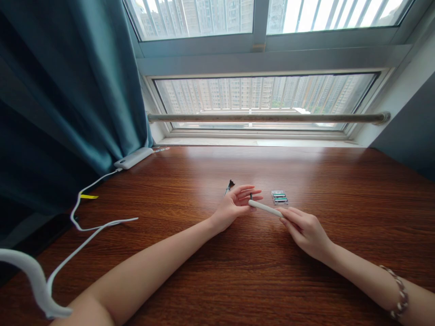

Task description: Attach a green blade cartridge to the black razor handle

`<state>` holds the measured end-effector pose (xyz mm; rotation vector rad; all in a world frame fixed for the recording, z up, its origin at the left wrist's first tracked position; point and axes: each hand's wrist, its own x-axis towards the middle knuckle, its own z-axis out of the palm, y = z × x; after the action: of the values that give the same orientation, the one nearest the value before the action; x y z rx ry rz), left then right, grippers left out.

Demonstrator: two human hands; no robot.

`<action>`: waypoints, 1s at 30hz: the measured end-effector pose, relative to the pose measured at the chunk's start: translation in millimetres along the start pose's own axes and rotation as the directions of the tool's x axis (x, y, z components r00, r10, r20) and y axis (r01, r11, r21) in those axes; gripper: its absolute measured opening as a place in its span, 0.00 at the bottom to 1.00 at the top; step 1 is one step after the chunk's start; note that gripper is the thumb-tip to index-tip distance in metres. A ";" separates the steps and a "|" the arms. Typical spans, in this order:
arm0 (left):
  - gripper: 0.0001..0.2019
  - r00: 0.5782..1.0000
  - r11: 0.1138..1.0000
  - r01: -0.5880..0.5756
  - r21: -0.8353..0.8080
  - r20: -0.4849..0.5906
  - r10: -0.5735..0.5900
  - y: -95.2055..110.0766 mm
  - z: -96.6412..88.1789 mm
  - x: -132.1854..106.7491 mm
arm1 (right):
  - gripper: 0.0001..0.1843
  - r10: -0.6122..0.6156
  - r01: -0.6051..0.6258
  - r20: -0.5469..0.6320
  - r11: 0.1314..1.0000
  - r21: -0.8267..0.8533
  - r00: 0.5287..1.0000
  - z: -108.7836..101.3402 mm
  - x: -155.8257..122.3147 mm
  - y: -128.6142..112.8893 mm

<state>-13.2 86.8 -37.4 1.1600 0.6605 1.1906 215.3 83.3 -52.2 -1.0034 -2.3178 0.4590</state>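
Observation:
My right hand (pixel 307 232) pinches the right end of a slim white rod (pixel 267 208) between thumb and fingertips. The rod slants up to the left, and a short dark piece sticks up from its left end. That end lies at my left hand (pixel 233 203), close by the thumb. The left fingers are stretched out and apart behind it. Past the left hand lies a thin object with a dark, ragged tip (pixel 231 183), partly hidden by the hand. A small clear pack with green and dark strips (pixel 279 197) lies on the table beyond the rod.
The brown wooden table (pixel 204 271) reaches to the window (pixel 265 95). At its back left lies a white power strip (pixel 134 158) by a blue curtain (pixel 102 90). A white cable (pixel 98 228) with a yellow tag (pixel 89 197) runs along the left. A thick curved white tube (pixel 34 276) stands at lower left.

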 end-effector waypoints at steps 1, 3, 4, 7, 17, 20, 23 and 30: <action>0.25 1.000 1.000 0.004 0.003 0.004 -0.004 0.2 -0.3 0.0 | 0.16 -0.009 0.009 -0.012 1.000 0.014 1.000 -0.5 0.1 0.1; 0.28 1.000 1.000 0.014 0.010 0.012 -0.015 0.4 -1.0 0.2 | 0.16 -0.032 0.034 -0.040 0.998 0.044 0.999 -1.1 0.6 0.5; 0.29 1.000 1.000 0.020 0.010 0.017 -0.020 0.3 -1.3 0.2 | 0.16 -0.039 0.041 -0.045 0.998 0.050 0.998 -1.2 0.9 0.8; 0.30 0.999 0.999 0.031 0.025 0.026 -0.032 -0.1 -1.9 0.3 | 0.15 -0.015 0.016 -0.025 1.000 0.016 1.000 -0.2 1.6 2.0; 0.34 0.997 0.998 0.056 0.041 0.057 -0.059 -0.8 -1.6 -0.6 | 0.15 0.070 -0.071 -0.030 0.997 -0.007 0.997 1.5 1.6 2.7; 0.35 0.996 0.997 0.064 0.032 0.059 -0.066 -2.0 -1.7 -0.3 | 0.15 0.076 -0.072 -0.080 0.996 0.049 0.994 1.8 1.3 3.2; 0.32 0.998 0.998 0.055 0.017 0.025 -0.056 -3.4 -2.8 0.8 | 0.15 0.134 -0.121 -0.140 0.988 0.100 0.981 1.4 1.8 3.6; 0.15 0.989 0.997 0.035 0.070 -0.144 -0.025 -8.4 -7.6 1.5 | 0.16 0.288 -0.263 -0.109 0.945 0.196 0.952 -0.9 7.2 -1.0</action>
<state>-16.4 91.2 -47.4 1.1278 0.8331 1.2412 211.3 88.1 -48.3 -1.2351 -1.9834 0.6760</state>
